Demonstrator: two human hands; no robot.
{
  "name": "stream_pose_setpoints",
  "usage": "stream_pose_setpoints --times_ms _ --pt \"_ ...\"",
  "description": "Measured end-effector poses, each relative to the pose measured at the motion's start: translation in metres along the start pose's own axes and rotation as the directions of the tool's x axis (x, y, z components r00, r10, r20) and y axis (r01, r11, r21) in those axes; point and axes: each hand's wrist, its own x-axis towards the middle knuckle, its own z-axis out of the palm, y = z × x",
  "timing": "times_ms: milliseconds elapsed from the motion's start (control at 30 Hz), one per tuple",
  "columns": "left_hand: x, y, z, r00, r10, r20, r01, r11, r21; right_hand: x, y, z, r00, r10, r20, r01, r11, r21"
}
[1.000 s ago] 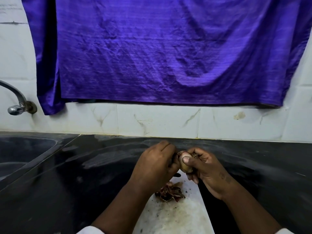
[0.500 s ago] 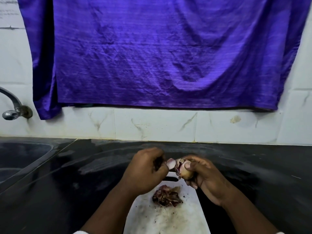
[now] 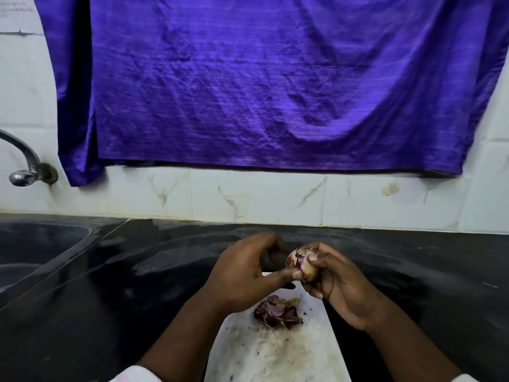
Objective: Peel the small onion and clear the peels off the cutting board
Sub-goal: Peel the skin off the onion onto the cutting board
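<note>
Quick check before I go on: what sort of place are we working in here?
Most likely a home kitchen: a dark stone counter with a sink and wall tap at the left, a white tiled wall, and a white cutting board with onion peels.

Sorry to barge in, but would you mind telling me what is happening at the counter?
A person is peeling a small onion above a white cutting board. The right hand grips the onion while the left hand picks at its skin with the thumb. Purple skin remains on it, and a pile of peels lies on the board, not yet cleared.
</note>
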Motion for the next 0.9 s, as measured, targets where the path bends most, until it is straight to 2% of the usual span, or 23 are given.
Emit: stream_pose_setpoints --times_ms 67,200,333,567,767,900 --pt "0.0 0.001 0.004 1.0 -0.002 0.004 0.002 0.996 -0.093 -0.001 0.0 0.002 1.0 0.004 0.022 -0.003 1.0 -0.03" --pt "0.003 0.0 0.007 0.998 0.064 -0.015 -0.066 0.984 -0.165 -0.004 -0.002 0.005 0.998 0.012 0.055 -0.009 0.999 -0.051" --pt "0.005 -0.001 0.008 0.996 0.045 -0.079 -0.066 0.957 -0.282 -0.006 -0.004 0.005 0.998 -0.006 0.065 0.009 0.999 -0.048" --pt "0.006 -0.003 0.011 0.986 -0.136 -0.091 0.083 0.895 -0.438 -0.006 -0.003 0.007 0.994 -0.005 0.105 0.008 1.0 -0.028" --pt "0.008 -0.013 0.01 0.978 -0.179 -0.108 0.141 0.946 -0.293 -0.003 -0.003 0.002 0.992 -0.014 0.122 0.006 0.998 0.064" --pt "0.004 -0.005 0.009 0.991 -0.135 0.018 0.136 0.983 -0.12 -0.002 -0.005 0.003 0.997 -0.042 0.062 0.037 0.996 0.078"
